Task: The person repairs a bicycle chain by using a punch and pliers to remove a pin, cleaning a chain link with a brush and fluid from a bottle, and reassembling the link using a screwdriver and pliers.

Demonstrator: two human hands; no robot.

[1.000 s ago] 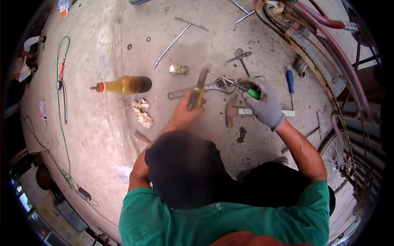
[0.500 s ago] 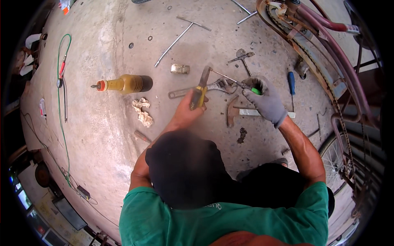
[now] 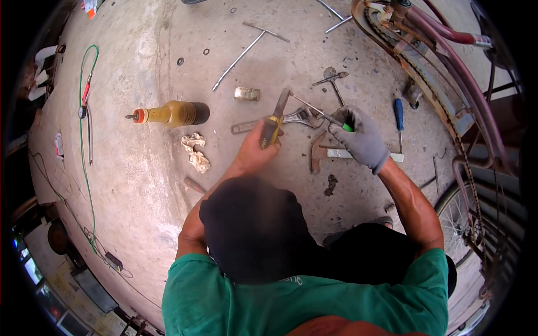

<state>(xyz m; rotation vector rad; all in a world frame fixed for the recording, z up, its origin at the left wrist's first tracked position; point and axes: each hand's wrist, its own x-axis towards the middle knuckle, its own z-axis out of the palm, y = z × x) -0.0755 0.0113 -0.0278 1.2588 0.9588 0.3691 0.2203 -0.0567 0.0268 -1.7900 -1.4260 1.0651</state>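
Screwdriver (image 3: pixel 333 120), slim-shafted, tight in the gloved right hand (image 3: pixel 364 140) — flat-bladed tool (image 3: pixel 274 121), clasped, in the bare left hand (image 3: pixel 258 149).

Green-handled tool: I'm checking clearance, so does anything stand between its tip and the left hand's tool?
Nothing visible: the green-handled tool reaches right up to the end of the yellow-and-black tool; contact is unclear.

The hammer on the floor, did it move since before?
No, it went no way: the hammer lies just above the dark floor patch in the picture, as before.
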